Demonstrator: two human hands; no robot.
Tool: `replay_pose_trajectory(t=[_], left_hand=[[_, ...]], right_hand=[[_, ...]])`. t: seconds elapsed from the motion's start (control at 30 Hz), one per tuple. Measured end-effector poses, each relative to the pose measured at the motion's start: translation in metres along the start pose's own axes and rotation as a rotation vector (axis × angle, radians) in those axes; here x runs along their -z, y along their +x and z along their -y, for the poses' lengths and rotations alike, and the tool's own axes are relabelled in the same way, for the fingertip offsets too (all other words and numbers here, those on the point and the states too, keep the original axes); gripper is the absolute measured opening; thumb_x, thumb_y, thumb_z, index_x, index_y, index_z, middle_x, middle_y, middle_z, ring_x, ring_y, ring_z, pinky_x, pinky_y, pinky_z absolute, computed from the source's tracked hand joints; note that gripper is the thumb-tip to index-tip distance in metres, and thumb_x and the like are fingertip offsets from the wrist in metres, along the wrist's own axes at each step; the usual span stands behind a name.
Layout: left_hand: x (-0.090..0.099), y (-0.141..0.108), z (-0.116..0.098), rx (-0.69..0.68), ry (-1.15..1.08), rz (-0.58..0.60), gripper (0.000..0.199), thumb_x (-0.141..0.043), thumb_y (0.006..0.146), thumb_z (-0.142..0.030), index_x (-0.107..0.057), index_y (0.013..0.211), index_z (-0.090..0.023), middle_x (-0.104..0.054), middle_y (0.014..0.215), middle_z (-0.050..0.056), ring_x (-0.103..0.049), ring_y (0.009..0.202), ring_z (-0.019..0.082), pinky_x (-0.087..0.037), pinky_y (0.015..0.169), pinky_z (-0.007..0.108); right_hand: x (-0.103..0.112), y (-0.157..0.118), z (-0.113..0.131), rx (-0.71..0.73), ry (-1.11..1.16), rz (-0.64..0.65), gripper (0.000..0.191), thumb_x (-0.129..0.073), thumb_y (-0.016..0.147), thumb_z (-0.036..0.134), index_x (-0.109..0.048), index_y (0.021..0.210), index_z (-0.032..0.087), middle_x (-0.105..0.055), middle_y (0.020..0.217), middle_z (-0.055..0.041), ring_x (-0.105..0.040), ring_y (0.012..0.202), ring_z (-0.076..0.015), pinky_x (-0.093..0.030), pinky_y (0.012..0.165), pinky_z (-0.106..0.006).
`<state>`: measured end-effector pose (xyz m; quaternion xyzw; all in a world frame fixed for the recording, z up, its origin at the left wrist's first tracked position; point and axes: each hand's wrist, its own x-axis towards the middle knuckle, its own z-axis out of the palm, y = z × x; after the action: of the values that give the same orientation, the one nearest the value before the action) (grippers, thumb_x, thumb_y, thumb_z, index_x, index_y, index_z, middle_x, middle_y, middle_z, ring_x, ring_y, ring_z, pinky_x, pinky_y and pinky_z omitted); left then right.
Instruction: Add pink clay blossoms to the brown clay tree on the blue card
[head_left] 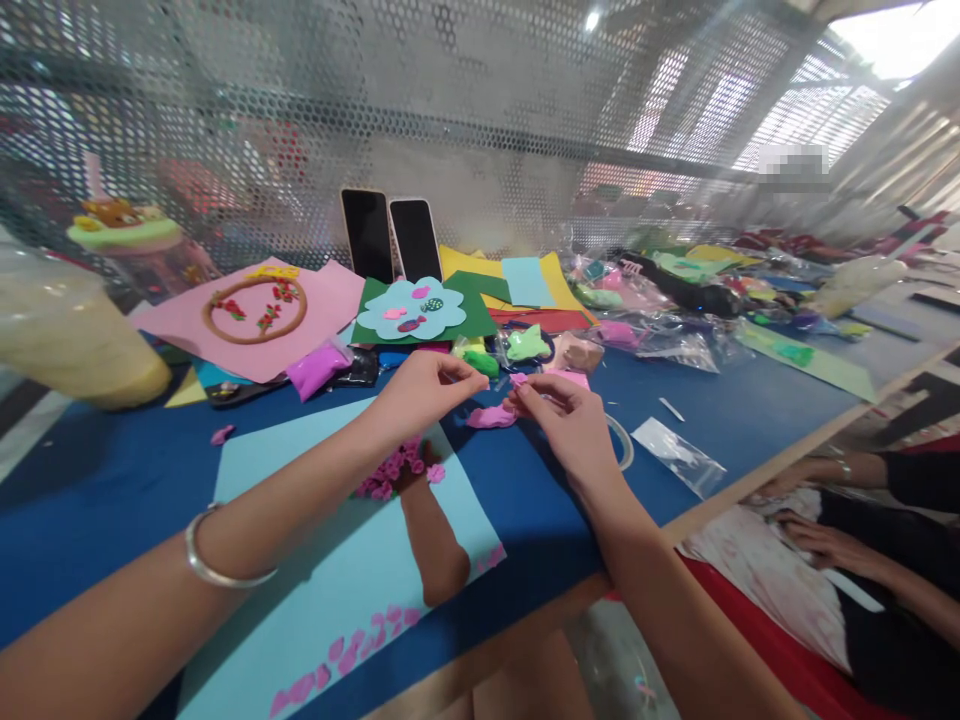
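Observation:
My right hand [566,415] pinches a small piece of pink modelling clay [519,380] between thumb and fingertips. Just left of it, my left hand [427,395] is closed in a pinch; whatever sits at its fingertips is too small to make out. A larger lump of pink clay [491,416] lies on the table below both hands. Under my left forearm is a light blue sheet [300,560] with a brown clay tree trunk [435,540]. Pink clay blossoms [390,472] cluster at the trunk's top, partly hidden by my arm, and flat pink petals [349,650] line the lower edge.
Along the back stand two phones [367,235], a pink sheet [255,335] with a clay ring, and a blue cloud cutout [409,310]. Clay packets and a tape roll [621,443] lie nearby. A drink cup [75,330] stands left; another person's hands [814,530] are at right.

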<state>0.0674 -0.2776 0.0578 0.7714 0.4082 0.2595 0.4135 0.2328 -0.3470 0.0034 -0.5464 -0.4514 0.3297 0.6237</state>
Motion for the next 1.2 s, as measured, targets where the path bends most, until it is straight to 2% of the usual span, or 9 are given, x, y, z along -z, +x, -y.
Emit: replay_pose_trajectory(t=[0.13, 0.23, 0.33, 0.53, 0.67, 0.8, 1.2], left_hand=[[-0.003, -0.003, -0.007, 0.107, -0.203, 0.007, 0.030, -0.060, 0.072, -0.040, -0.074, 0.080, -0.015, -0.069, 0.074, 0.005, -0.054, 0.062, 0.012, -0.040, 0.054, 0.022], [-0.002, -0.005, -0.013, 0.123, -0.291, 0.026, 0.025, -0.057, 0.071, -0.029, -0.075, 0.085, -0.017, -0.070, 0.082, 0.004, -0.055, 0.064, 0.010, -0.042, 0.057, 0.021], [0.001, -0.009, -0.020, 0.121, -0.306, 0.048, 0.029, -0.052, 0.069, -0.020, -0.075, 0.087, -0.018, -0.071, 0.082, 0.003, -0.057, 0.067, 0.011, -0.043, 0.058, 0.021], [0.005, -0.013, -0.028, 0.051, -0.233, 0.033, 0.030, -0.049, 0.069, -0.016, -0.075, 0.084, -0.018, -0.072, 0.079, 0.003, -0.063, 0.077, 0.015, -0.046, 0.059, 0.021], [0.008, -0.014, -0.030, -0.010, -0.133, 0.005, 0.028, -0.050, 0.067, -0.017, -0.074, 0.079, -0.017, -0.072, 0.075, 0.002, -0.063, 0.073, 0.016, -0.048, 0.065, 0.025], [0.012, -0.015, -0.031, -0.140, 0.023, -0.016, 0.029, -0.048, 0.066, -0.017, -0.074, 0.077, -0.019, -0.071, 0.077, 0.000, -0.061, 0.071, 0.015, -0.046, 0.065, 0.025], [0.009, -0.019, -0.031, -0.276, 0.184, -0.048, 0.027, -0.047, 0.067, -0.014, -0.072, 0.075, -0.021, -0.066, 0.075, -0.001, -0.056, 0.068, 0.013, -0.042, 0.063, 0.024]], right_hand=[[0.000, -0.002, 0.006, 0.123, -0.010, -0.037, 0.022, -0.070, 0.073, 0.038, -0.066, 0.082, 0.019, -0.073, 0.073, -0.0032, -0.072, 0.072, -0.0211, -0.058, 0.070, -0.033], [0.001, -0.005, 0.010, 0.208, -0.072, -0.057, 0.016, -0.067, 0.076, 0.034, -0.066, 0.084, 0.020, -0.072, 0.074, -0.0027, -0.070, 0.071, -0.0201, -0.057, 0.069, -0.033], [0.001, -0.008, 0.011, 0.281, -0.162, -0.086, 0.013, -0.066, 0.077, 0.032, -0.068, 0.085, 0.021, -0.071, 0.077, -0.0032, -0.069, 0.073, -0.0205, -0.056, 0.071, -0.034], [0.000, -0.014, 0.017, 0.413, -0.317, -0.082, 0.009, -0.062, 0.081, 0.027, -0.068, 0.086, 0.021, -0.071, 0.083, -0.0036, -0.068, 0.073, -0.0193, -0.054, 0.070, -0.031], [0.000, -0.016, 0.021, 0.520, -0.451, -0.098, 0.009, -0.061, 0.083, 0.025, -0.069, 0.085, 0.022, -0.072, 0.082, -0.0025, -0.067, 0.072, -0.0181, -0.053, 0.070, -0.029], [0.001, -0.016, 0.022, 0.605, -0.526, -0.085, 0.009, -0.060, 0.083, 0.025, -0.069, 0.084, 0.023, -0.072, 0.081, -0.0022, -0.067, 0.071, -0.0176, -0.053, 0.068, -0.028], [0.000, -0.015, 0.021, 0.603, -0.574, -0.020, 0.010, -0.058, 0.084, 0.026, -0.068, 0.083, 0.023, -0.072, 0.079, -0.0016, -0.067, 0.067, -0.0172, -0.052, 0.066, -0.028]])
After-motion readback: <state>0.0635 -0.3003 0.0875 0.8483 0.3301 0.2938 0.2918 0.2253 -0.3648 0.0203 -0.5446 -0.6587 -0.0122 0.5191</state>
